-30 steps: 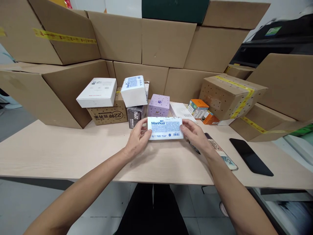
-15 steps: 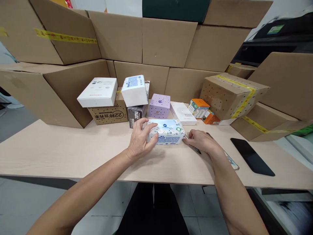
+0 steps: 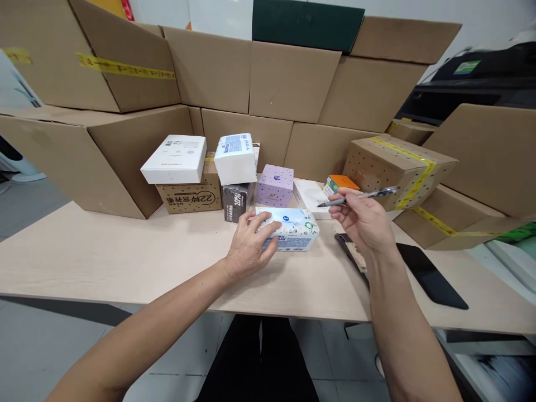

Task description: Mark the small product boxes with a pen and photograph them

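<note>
A pale blue and white tissue pack (image 3: 299, 229) with a flowered top lies on the table. My left hand (image 3: 253, 243) grips its left end, fingers over the top and thumb against the front. Above the table to the right, my right hand (image 3: 362, 218) pinches a pen (image 3: 379, 192) with a dark tip and clear barrel. The pen's tip points left, over the flat white box (image 3: 307, 195). Below that hand is a dark-edged phone (image 3: 349, 248), partly covered by the wrist.
Behind my left hand stand a dark box (image 3: 237, 204) with a white tissue pack (image 3: 235, 159) on it, a brown carton (image 3: 190, 195) under a white box (image 3: 176, 159), and a purple box (image 3: 275, 187). A black phone (image 3: 433, 279) lies right. Cardboard panels (image 3: 247, 137) wall the back.
My right hand has lifted the pen from beside the tissue pack and turned it, uncovering the phone below. My left hand stays on the pack. The whole view has shifted slightly.
</note>
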The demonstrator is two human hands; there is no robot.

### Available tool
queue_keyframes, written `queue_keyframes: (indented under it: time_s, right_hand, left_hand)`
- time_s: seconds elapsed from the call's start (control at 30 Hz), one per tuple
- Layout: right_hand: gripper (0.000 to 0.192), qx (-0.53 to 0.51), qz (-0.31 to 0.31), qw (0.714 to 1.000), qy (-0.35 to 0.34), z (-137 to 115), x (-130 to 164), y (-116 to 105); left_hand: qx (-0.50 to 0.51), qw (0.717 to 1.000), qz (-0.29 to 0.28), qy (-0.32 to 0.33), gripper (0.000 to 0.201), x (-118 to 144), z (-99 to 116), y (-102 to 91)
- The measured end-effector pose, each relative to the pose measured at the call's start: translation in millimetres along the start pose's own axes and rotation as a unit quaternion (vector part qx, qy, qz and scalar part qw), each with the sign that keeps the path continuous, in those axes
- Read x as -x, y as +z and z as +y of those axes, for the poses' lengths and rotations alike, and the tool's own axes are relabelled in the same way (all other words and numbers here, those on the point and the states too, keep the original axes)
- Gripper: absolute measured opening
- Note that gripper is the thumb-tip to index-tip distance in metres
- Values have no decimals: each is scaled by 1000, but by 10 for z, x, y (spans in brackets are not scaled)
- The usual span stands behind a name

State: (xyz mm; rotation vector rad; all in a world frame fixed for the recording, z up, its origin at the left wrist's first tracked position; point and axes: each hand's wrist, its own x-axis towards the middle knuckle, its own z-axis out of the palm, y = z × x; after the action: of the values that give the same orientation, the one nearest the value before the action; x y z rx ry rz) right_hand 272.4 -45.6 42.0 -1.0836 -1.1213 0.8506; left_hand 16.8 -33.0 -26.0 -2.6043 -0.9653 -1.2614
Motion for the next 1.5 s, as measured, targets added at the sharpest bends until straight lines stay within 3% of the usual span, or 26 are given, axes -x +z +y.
queue_keyframes:
  time_s: [0.13,0.3,0.63,1.0,1.33,1.5]
  right_hand:
    - [42,7,-58,998,-36,-56,-27,399]
    - [48,41,-104,993,-32,138,33,715]
    - [34,182,-61,977,-95,278,107,714]
    - [28,261,-78,955,-122,250,119,739]
    - [29,255,-93,953,-132,266,108,730]
    - [32,128,-47,986,-100,288,85,718]
  left_hand:
    - [-11,1000,8,-6,27,31,-3,6]
    - [-5,1000,-2,-11,30,59,-22,13]
    - [0,1000,-9,-22,30,53,7,3]
    - [10,1000,-10,-22,30,65,0,16]
    - [-1,1000,10,-7,30,77,1,22]
    - [-13,1000,15,-1,30,76,-6,23]
